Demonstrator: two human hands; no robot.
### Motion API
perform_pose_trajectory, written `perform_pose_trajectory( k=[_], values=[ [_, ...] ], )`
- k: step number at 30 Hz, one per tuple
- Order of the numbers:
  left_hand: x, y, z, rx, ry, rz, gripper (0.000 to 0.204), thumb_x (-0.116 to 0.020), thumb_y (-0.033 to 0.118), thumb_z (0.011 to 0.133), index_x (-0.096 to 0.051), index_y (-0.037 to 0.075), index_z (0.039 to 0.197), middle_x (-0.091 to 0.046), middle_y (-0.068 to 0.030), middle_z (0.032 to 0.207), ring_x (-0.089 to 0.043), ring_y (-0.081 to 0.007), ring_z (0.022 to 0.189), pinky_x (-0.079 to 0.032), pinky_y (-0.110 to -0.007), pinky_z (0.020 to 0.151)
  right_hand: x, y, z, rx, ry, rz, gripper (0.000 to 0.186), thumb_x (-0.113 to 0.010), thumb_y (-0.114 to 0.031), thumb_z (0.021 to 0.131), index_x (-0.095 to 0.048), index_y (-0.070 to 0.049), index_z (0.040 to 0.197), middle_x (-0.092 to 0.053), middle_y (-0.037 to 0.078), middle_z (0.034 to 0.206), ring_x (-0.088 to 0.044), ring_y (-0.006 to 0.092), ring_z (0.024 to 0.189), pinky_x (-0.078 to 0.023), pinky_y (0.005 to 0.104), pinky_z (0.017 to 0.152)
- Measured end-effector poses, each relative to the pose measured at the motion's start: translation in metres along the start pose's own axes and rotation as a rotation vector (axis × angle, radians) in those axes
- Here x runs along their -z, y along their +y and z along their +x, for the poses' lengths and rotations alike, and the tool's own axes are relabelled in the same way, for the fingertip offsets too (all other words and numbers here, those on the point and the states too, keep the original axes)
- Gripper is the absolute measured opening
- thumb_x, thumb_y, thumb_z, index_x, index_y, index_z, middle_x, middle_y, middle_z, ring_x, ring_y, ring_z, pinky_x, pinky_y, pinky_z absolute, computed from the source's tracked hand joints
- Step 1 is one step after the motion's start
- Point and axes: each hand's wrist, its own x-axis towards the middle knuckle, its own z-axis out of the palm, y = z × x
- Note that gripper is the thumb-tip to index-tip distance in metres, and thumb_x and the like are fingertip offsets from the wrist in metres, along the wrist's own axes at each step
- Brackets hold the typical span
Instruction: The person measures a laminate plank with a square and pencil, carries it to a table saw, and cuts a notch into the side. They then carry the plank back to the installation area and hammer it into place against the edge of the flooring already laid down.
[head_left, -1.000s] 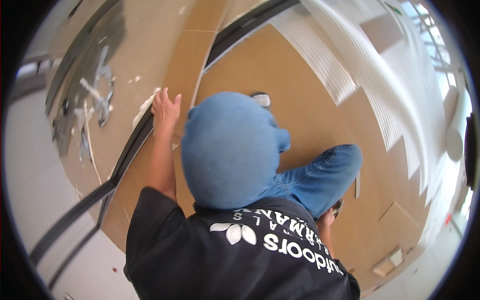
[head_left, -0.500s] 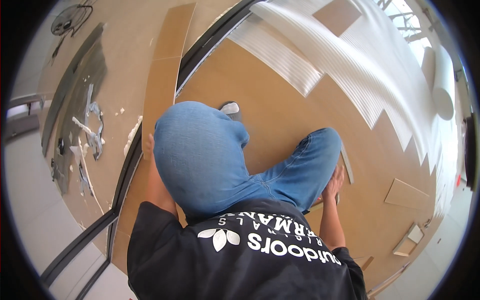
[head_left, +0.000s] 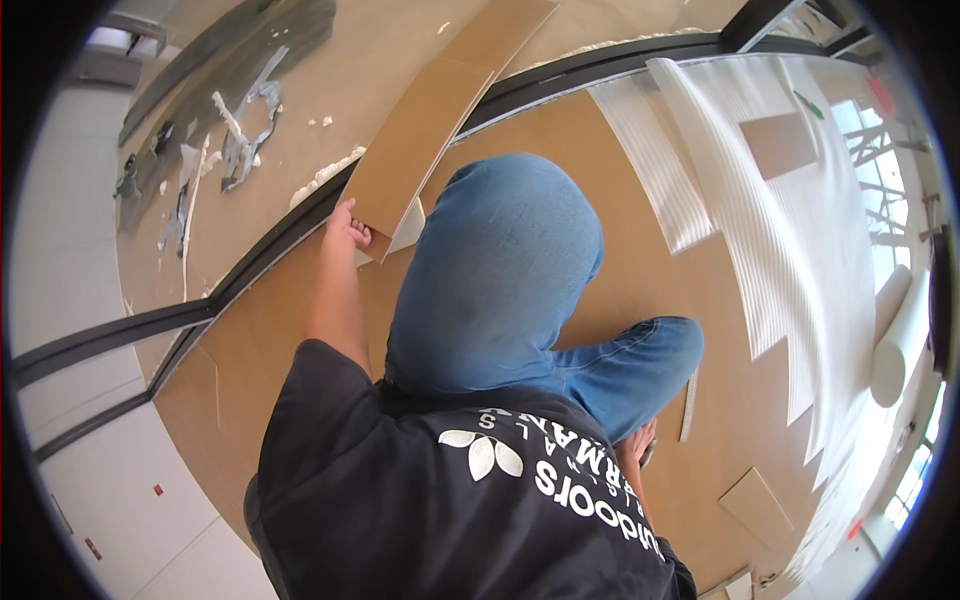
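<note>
My left hand (head_left: 349, 228) is closed round the near end of a long brown board (head_left: 425, 120), with the fingers curled under its edge. The board slants away over the black frame rail (head_left: 550, 78), and a pale piece (head_left: 410, 225) shows beneath its near end. My right hand (head_left: 637, 440) is low beside my bent right leg (head_left: 645, 365), close to a small dark thing that I cannot make out. The sleeve and leg partly hide its fingers. I sit or squat on a broad brown sheet surface (head_left: 630, 280).
White ribbed foam sheeting (head_left: 740, 240) lies at the right, with a brown square piece (head_left: 778, 146) on it. A white roll (head_left: 900, 340) stands beyond. A thin strip (head_left: 689, 408) and a loose panel (head_left: 757, 505) lie nearby. Grey scraps (head_left: 250, 130) litter the floor beyond the rail.
My view has turned, so the scene has swung clockwise. My left hand, earlier half hidden by my knee, now shows on the board's end, which appears lifted. My right hand is lower in view.
</note>
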Motion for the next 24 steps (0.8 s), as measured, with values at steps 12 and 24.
perform_pose_trajectory(
  k=[12,24],
  values=[
    [-0.077,-0.031,-0.04,-0.406,-0.67,-0.13,0.047,-0.066,0.03,0.099,-0.054,0.006,0.137,-0.064,-0.0089,0.131,-0.065,-0.0285,0.113,-0.055,-0.043,0.095,0.1,0.031,0.049,-0.471,0.609,0.356,0.052,-0.058,-0.025,0.1,-0.045,0.002,0.142,-0.033,0.027,0.156,-0.034,0.043,0.143,-0.03,0.0488,0.117],
    [-0.323,-0.055,-0.304,-0.42,-1.424,0.506,0.047,-0.06,0.025,0.101,-0.051,0.0,0.14,-0.059,-0.014,0.136,-0.057,-0.0305,0.126,-0.048,-0.046,0.106,0.386,-0.084,0.119,0.014,1.181,0.346,0.051,-0.062,-0.027,0.099,-0.048,-0.005,0.142,-0.035,0.019,0.157,-0.034,0.0359,0.145,-0.031,0.0477,0.117]
  ],
)
